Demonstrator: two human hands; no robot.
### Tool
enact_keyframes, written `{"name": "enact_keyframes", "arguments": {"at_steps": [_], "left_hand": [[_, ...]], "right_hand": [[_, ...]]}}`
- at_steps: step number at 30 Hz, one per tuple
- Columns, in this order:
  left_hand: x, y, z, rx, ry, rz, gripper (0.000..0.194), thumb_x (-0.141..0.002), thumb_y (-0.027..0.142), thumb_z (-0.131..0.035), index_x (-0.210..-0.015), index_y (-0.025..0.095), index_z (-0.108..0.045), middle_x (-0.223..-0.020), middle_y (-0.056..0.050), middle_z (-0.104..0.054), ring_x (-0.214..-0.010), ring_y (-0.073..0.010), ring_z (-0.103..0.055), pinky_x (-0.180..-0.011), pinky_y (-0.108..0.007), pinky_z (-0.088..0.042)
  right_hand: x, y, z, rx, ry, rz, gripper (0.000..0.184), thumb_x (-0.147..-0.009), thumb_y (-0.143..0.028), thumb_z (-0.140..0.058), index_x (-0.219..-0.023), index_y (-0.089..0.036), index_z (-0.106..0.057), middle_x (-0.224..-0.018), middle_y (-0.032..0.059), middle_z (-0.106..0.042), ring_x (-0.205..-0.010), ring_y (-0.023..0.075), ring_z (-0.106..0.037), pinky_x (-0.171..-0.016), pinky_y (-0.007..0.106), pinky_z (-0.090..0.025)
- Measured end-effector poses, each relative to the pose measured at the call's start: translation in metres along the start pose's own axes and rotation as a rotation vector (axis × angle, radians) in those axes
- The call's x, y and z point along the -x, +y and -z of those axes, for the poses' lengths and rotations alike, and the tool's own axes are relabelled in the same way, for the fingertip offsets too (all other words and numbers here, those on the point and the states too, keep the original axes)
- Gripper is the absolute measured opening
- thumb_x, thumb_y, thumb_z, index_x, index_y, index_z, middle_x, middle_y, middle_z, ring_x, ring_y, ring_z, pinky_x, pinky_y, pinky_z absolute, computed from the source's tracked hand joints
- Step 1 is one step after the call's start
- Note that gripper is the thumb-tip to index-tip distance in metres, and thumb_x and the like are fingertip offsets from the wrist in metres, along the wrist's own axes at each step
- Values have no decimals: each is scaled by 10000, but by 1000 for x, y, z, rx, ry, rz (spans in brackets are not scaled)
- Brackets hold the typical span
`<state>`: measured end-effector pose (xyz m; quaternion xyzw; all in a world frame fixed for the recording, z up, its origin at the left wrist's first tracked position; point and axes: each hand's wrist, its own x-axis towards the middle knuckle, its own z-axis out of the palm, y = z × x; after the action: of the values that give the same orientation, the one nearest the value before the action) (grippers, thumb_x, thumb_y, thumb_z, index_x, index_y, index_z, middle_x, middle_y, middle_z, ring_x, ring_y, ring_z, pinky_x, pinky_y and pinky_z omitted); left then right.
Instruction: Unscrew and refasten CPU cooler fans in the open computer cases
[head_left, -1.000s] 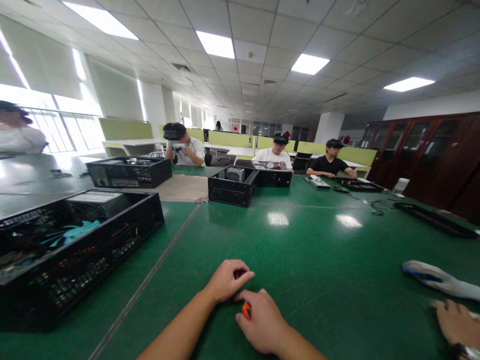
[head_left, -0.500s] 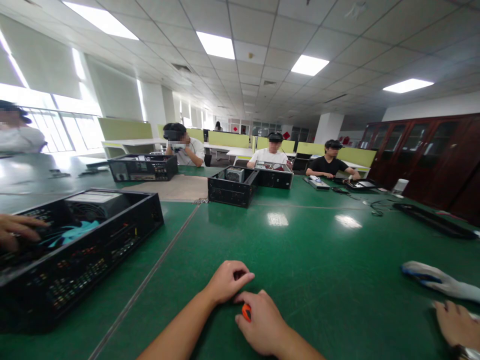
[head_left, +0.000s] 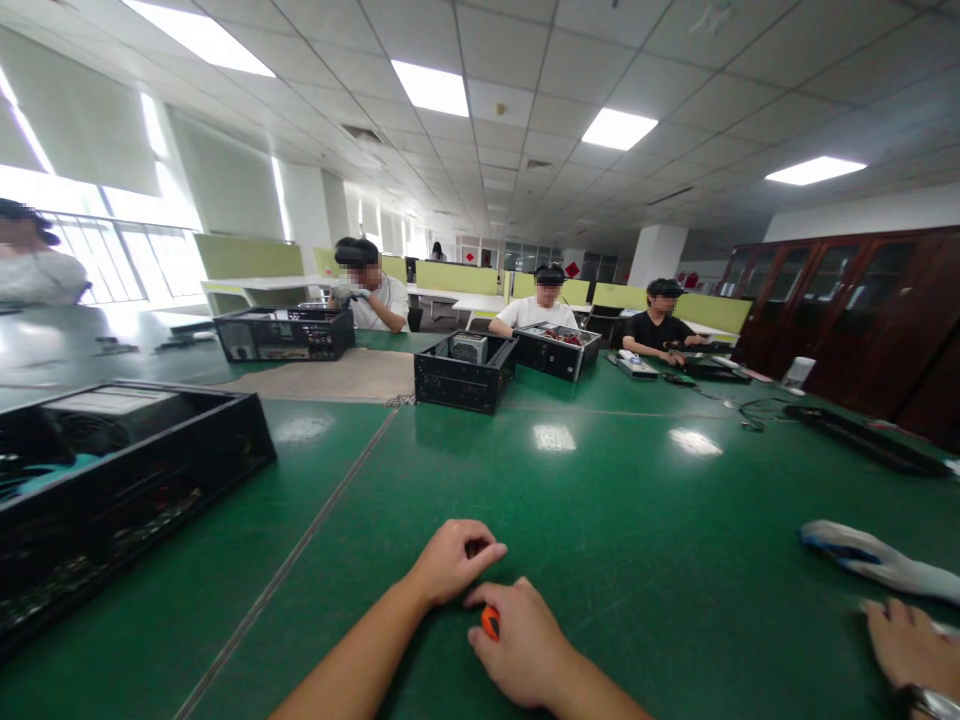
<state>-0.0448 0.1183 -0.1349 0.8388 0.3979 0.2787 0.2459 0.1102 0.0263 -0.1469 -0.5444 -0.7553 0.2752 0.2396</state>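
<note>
Right hand (head_left: 517,635), curled around an orange object (head_left: 491,616), has green tabletop (head_left: 637,520) stretching ahead, a seam (head_left: 280,576) leftward. The object shows between thumb and forefinger.

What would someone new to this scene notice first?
Probably the bare left hand and right hand, close together at the bottom middle over the glossy green table, with an orange-and-black object showing between the right thumb and forefinger. Next, perhaps, the large open black case at the left edge, with a light-blue part inside, and a white-and-blue glove at the right.
</note>
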Motion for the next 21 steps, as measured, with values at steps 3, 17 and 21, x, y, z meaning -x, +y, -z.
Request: {"name": "enact_keyframes", "arguments": {"at_steps": [3, 17, 21], "left_hand": [[0, 2, 1, 0, -6, 0, 352, -886, 451, -582, -783, 157, -747, -701, -30, -689, -653, -152, -593, -629, -247, -404], [0, -1, 0, -2, -18, 6, 369, -895, 463, -579, -796, 149, -745, -700, -30, -685, -643, -149, -586, -619, -247, -401], [0, -4, -2, -4, -27, -2, 354, -889, 457, -595, -781, 153, -740, -700, -26, -684, -643, -146, -591, -624, -244, -401]], "right_hand": [[-1, 1, 0, -2, 4, -1, 315, -820, -299, -625, -1120, -305, -721, -1036, 2, -744, -999, 231, -619, -967, 335, -397], [0, 2, -3, -11, 7, -1, 301, -819, -303, -630, -1105, -312, -722, -1034, -1, -742, -1009, 223, -623, -1022, 349, -368], [-1, 2, -1, -7, 15, -10, 299, -808, -303, -636, -1092, -313, -729, -1024, 3, -738, -997, 224, -615, -984, 335, -400]]}}
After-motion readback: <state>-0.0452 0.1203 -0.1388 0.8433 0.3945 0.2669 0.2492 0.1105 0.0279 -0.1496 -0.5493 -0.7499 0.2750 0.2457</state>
